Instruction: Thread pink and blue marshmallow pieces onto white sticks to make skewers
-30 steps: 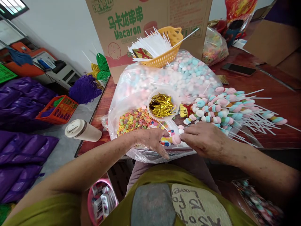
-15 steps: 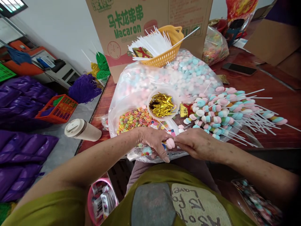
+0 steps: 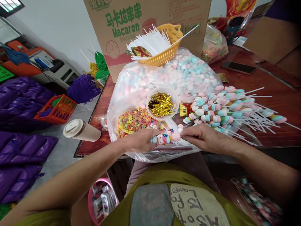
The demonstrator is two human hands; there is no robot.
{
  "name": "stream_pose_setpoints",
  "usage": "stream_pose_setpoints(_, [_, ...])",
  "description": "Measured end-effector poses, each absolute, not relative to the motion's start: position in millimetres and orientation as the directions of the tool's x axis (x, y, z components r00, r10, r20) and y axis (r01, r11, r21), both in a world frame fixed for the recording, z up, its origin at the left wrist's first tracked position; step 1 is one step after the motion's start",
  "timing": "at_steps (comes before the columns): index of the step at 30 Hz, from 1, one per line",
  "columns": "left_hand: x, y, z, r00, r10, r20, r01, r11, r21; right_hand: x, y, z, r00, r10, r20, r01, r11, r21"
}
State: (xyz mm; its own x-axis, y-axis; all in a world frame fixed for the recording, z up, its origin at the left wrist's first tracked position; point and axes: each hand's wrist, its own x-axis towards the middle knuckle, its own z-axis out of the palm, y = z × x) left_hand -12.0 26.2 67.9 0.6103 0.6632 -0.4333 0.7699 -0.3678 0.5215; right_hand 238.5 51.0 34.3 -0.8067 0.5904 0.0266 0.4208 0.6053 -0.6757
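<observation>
A candy skewer (image 3: 166, 138) with blue and pink marshmallows, partly covered by a printed clear wrapper, lies level between my hands. My left hand (image 3: 138, 140) is closed around its left end, the fingers mostly hidden under the back of the hand. At the pink right end, my right hand (image 3: 204, 138) pinches the tip of the skewer; what exactly lies between the fingertips is hard to see. Just behind stands a white cup of gold twist ties (image 3: 162, 105). Ring-shaped candies (image 3: 133, 121) fill the front of a clear plastic bag (image 3: 115, 103).
Finished-looking marshmallow skewers (image 3: 218, 110) are piled at right. A yellow basket (image 3: 162, 56) of white sticks rests on the marshmallow bag, before a cardboard box (image 3: 131, 31). A lidded cup (image 3: 82, 130) stands at the table's left edge; a phone (image 3: 238, 67) lies back right.
My left hand has shifted left and turned over, back upward, uncovering the wrapped part of the skewer. My right hand has moved slightly right, its fingers still pinched at the pink end.
</observation>
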Motion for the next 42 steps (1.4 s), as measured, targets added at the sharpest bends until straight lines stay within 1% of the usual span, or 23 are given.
stream_pose_setpoints(1, [-15.6,29.1,68.8,0.660,0.605,-0.446,0.711,-0.310,0.631,239.5,49.2,36.2,-0.810,0.580,0.083,0.421,0.675,-0.606])
stream_pose_setpoints(2, [-19.1,32.2,70.4,0.695,0.550,-0.463,0.664,-0.242,0.708,240.8,47.4,38.0,-0.815,0.564,0.131,0.423,0.735,-0.530])
stream_pose_setpoints(3, [-22.2,34.9,72.0,0.715,0.504,-0.484,0.631,-0.168,0.757,242.2,45.7,39.7,-0.822,0.543,0.172,0.424,0.784,-0.453])
stream_pose_setpoints(5, [-25.5,38.5,74.0,0.733,0.439,-0.520,0.585,-0.017,0.811,244.2,42.2,41.7,-0.826,0.508,0.245,0.428,0.847,-0.315])
stream_pose_setpoints(6, [-25.4,39.2,73.8,0.741,0.419,-0.525,0.557,0.053,0.829,244.3,40.3,42.0,-0.824,0.496,0.274,0.431,0.862,-0.266])
stream_pose_setpoints(8, [-21.8,38.8,71.5,0.753,0.418,-0.507,0.499,0.139,0.855,241.9,36.4,40.8,-0.816,0.484,0.316,0.430,0.873,-0.228])
stream_pose_setpoints(10, [-14.6,37.5,67.9,0.742,0.465,-0.482,0.486,0.122,0.865,236.6,32.7,37.6,-0.816,0.487,0.312,0.416,0.869,-0.267])
stream_pose_setpoints(13, [-3.5,36.4,64.6,0.711,0.544,-0.446,0.536,-0.008,0.844,227.9,29.6,31.2,-0.811,0.510,0.286,0.402,0.842,-0.359])
stream_pose_setpoints(16, [-0.3,37.5,66.6,0.706,0.566,-0.427,0.557,-0.071,0.827,225.4,31.2,28.1,-0.783,0.567,0.256,0.441,0.796,-0.415])
stream_pose_setpoints(19, [-5.4,38.1,70.8,0.647,0.619,-0.445,0.622,-0.092,0.778,230.2,35.7,30.7,-0.771,0.613,0.173,0.476,0.734,-0.484])
stream_pose_setpoints(22, [-9.8,35.5,71.1,0.597,0.690,-0.409,0.686,-0.174,0.707,235.4,38.5,34.4,-0.779,0.618,0.111,0.472,0.693,-0.546])
stream_pose_setpoints(24, [-8.8,32.5,68.0,0.615,0.698,-0.365,0.671,-0.221,0.707,235.8,38.2,34.8,-0.782,0.612,0.118,0.467,0.701,-0.539])
stream_pose_setpoints(28, [0.0,27.0,60.4,0.658,0.704,-0.269,0.597,-0.268,0.756,231.3,35.5,31.0,-0.765,0.622,0.170,0.496,0.736,-0.460])
stream_pose_setpoints(29, [2.3,26.3,59.9,0.648,0.718,-0.254,0.601,-0.277,0.749,230.2,35.2,30.1,-0.753,0.634,0.175,0.504,0.728,-0.465])
stream_pose_setpoints(32, [6.4,25.6,62.6,0.608,0.768,-0.201,0.615,-0.296,0.731,230.8,36.2,29.6,-0.716,0.671,0.195,0.500,0.687,-0.527])
stream_pose_setpoints(34, [5.5,26.4,66.0,0.603,0.782,-0.158,0.588,-0.302,0.750,234.9,37.6,31.7,-0.700,0.677,0.227,0.489,0.687,-0.537])
stream_pose_setpoints(37, [0.3,27.9,68.8,0.586,0.802,-0.114,0.533,-0.276,0.799,243.5,38.5,36.6,-0.698,0.674,0.240,0.507,0.703,-0.498])
stream_pose_setpoints(42, [-0.7,25.9,68.6,0.479,0.875,-0.069,0.490,-0.202,0.848,248.6,34.7,39.7,-0.726,0.650,0.225,0.517,0.732,-0.445])
